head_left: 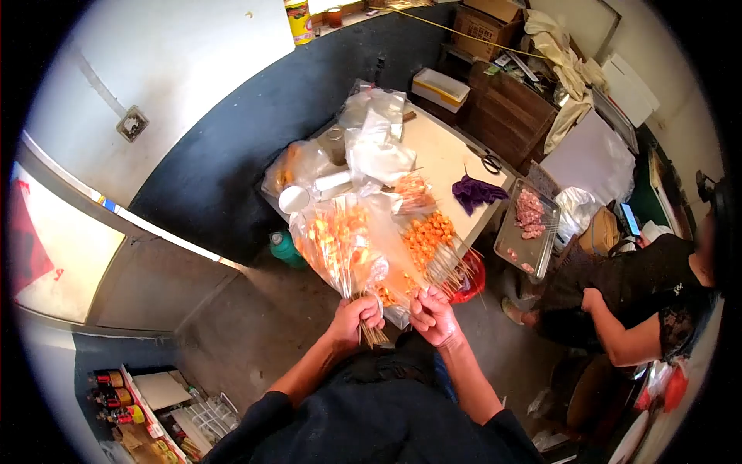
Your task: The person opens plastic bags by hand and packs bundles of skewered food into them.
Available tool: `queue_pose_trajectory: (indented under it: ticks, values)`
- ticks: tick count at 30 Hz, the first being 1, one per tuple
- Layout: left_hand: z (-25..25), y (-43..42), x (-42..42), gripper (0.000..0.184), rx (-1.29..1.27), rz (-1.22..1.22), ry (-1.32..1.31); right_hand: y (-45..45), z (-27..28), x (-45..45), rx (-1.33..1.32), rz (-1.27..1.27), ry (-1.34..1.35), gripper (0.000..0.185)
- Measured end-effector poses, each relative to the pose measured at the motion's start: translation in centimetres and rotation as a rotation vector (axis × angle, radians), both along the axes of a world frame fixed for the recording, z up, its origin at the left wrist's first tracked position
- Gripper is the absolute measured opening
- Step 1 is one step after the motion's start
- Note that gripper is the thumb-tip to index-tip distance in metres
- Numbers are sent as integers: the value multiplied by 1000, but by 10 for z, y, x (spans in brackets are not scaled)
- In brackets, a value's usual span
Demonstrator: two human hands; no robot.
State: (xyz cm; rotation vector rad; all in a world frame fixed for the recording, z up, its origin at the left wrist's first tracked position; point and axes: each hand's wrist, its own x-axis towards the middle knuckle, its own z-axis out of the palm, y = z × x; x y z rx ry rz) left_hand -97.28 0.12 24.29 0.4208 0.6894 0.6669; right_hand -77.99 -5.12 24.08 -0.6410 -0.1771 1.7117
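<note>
My left hand (357,315) is closed around a bundle of thin wooden skewers (374,336), whose bare ends stick out below the fist. Their upper ends, threaded with orange food pieces, sit inside a clear plastic bag (332,240). To the right, my right hand (434,315) pinches what looks like the bag's edge; the exact grip is hard to make out. Beyond it, more orange-food skewers (429,238) lie piled on the table (437,147), their sticks pointing over the near right edge. Another bunch of skewers (413,192) rests behind them.
Plastic bags (379,147), a white cup (294,199), a purple cloth (475,193) and scissors (491,163) lie on the table. A red basin (471,280) stands below its edge. Right of it are a metal tray (516,251) with raw meat and a person (641,301) holding a phone.
</note>
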Motion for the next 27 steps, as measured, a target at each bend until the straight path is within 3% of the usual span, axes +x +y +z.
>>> queue_pose_trajectory:
  ticks: [2,3,4,6,8,9,10,12,14,16,17,18,20,21,22,24,26,27]
  values:
    - [1,9,-4,21,27,3,-4,1,0,-7,-51,119,-126,7]
    - [1,16,-7,19,45,31,62,2,-6,-11,-56,206,-357,8]
    - [3,23,-9,17,62,59,127,-1,-20,-20,-55,209,-360,8]
    - [1,38,-12,10,129,126,302,-5,-52,-41,71,268,-964,14]
    - [1,43,-18,10,373,124,605,1,-66,-65,420,93,-1282,12]
    - [-54,53,-22,16,909,331,864,7,-50,-73,497,132,-1429,13]
    - [-47,56,-28,16,907,336,867,10,-39,-78,503,137,-1428,13]
    - [-11,61,-36,21,1052,-72,1555,15,-21,-83,579,259,-1490,10]
    - [0,63,-38,19,1157,-168,1565,26,-1,-85,627,233,-1549,10]
    - [-17,72,-37,24,1260,-448,1581,48,16,-82,800,299,-1820,12]
    - [-20,74,-38,19,1515,-459,1595,63,24,-75,824,328,-1866,14]
    - [-23,77,-40,19,1514,-453,1595,74,33,-64,910,366,-1881,14]
    - [-12,91,-41,11,2010,-501,1403,95,42,-42,977,482,-1960,15]
    - [-6,95,-39,5,2243,-507,1435,102,47,-30,981,485,-1963,15]
    - [3,102,-37,5,2240,-496,1438,110,53,-17,970,562,-1870,13]
    - [28,122,-33,9,2592,-504,1137,124,62,-3,969,638,-1782,13]
    - [60,134,-29,12,2634,-399,1062,134,68,3,718,657,-1303,16]
    - [76,140,-27,13,2553,-463,980,143,77,15,509,828,-1024,22]
